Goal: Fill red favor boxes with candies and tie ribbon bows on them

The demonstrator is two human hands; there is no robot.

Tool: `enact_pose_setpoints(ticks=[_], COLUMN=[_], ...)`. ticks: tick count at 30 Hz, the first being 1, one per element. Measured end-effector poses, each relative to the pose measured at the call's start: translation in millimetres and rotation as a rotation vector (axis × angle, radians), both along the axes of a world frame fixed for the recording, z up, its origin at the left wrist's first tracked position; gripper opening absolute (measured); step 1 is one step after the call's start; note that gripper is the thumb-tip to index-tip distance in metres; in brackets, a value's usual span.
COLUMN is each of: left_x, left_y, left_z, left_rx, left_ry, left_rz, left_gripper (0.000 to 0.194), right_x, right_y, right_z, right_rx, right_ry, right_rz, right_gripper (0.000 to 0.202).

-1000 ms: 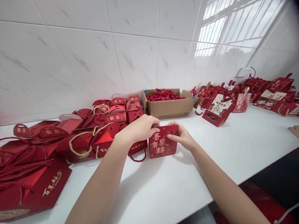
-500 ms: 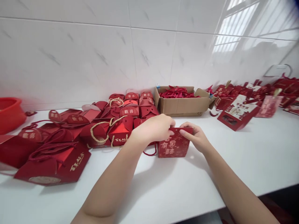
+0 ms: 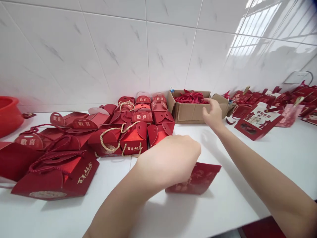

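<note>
My left hand [image 3: 170, 160] is closed on a small red gift box [image 3: 206, 178] with pale printed lettering, standing tilted on the white table. The back of that hand hides its fingers and part of the box. Further off, my right hand [image 3: 213, 112] is at the front right wall of a cardboard box [image 3: 190, 114]. Its thumb and fingers are apart with nothing visible between them, and the fingertips are close to the dark red ribbons [image 3: 190, 97] heaped inside.
Red candy boxes [image 3: 142, 116], some with rope handles, crowd the left side of the table [image 3: 119, 195]. An orange-red basin [image 3: 8, 115] stands at the far left. A white-and-red box [image 3: 257, 120] and several red packages lie right. A tiled wall [image 3: 119, 56] rises behind.
My right hand has let go of the red gift box and moved up to the cardboard box. My left hand has brought the gift box nearer to me, tilting it.
</note>
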State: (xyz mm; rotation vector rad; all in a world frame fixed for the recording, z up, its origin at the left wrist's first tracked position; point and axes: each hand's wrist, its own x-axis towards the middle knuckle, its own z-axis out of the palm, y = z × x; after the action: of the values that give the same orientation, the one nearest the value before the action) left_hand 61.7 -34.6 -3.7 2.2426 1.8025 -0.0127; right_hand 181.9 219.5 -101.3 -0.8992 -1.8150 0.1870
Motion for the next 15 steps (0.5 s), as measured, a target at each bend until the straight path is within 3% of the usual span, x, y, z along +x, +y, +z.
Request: enact_pose_setpoints(ticks=[3, 7, 10, 15], left_x=[-1.5, -1.9, -1.9, -0.7], left_y=[-4.8, -6.3, -7.4, -7.1], left_z=[-1.7, -4.4, -4.7, -0.1], left_rx=[0.021, 0.004, -0.004, -0.011], left_ry=[0.01, 0.018, 0.015, 0.057], left_rz=[-0.016, -0.034, -0.037, -0.017], left_gripper=[0.024, 0.023, 0.02, 0.02], right_x=[-6.5, 2.9, 17.6, 46.7], right_y=[32.0, 40.5, 17.4, -51.2], right_z=[4.8, 9.1, 12.1, 10.6], right_rx=[-0.055, -0.05, 0.003, 0.152], right_ry=[-0.313, -0.618, -0.68, -0.657], right_rz=[-0.152, -0.092, 0.006, 0.12], right_gripper=[0.058, 0.025, 0.021, 0.026])
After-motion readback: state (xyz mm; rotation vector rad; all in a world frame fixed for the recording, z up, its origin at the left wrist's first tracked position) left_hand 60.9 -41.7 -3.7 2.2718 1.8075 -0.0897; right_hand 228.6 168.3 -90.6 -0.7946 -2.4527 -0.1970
